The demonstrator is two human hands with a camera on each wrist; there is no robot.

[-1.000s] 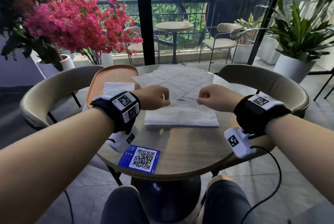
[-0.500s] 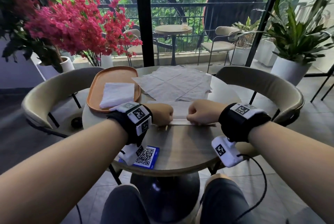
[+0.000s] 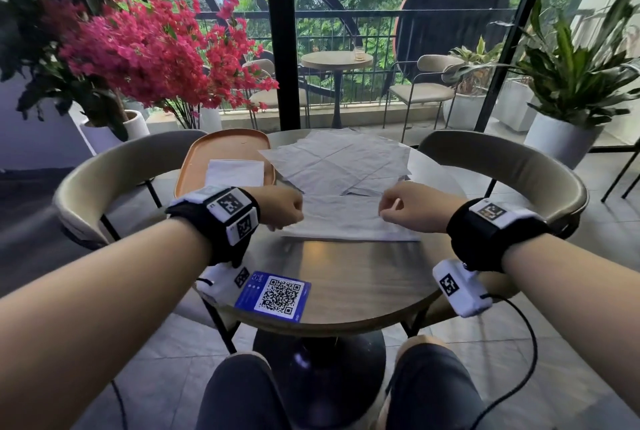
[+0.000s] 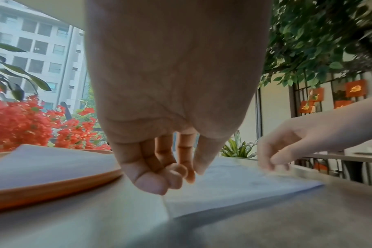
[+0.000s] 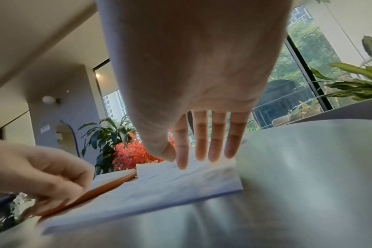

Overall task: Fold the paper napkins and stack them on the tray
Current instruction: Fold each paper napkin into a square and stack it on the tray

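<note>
A white napkin (image 3: pixel 343 221) lies folded in half, flat on the round table (image 3: pixel 363 277) in front of me. My left hand (image 3: pixel 282 207) hovers over its left edge. In the left wrist view its fingers (image 4: pixel 159 182) are curled with the thumb against the index, and no paper shows between them. My right hand (image 3: pixel 394 211) is over the napkin's right part. In the right wrist view its fingers (image 5: pixel 202 151) reach straight down to the paper (image 5: pixel 170 188). An orange tray (image 3: pixel 225 145) at the back left holds one folded napkin (image 3: pixel 235 173).
Several unfolded napkins (image 3: pixel 339 159) lie spread behind the folded one, right of the tray. A blue QR card (image 3: pixel 277 294) sits at the near table edge. Curved chairs stand to the left (image 3: pixel 104 169) and right (image 3: pixel 502 166) of the table.
The hands brought the napkin's far edge to the near edge, folding it in half. They then let go, moved back over it and drew apart toward its two ends.
</note>
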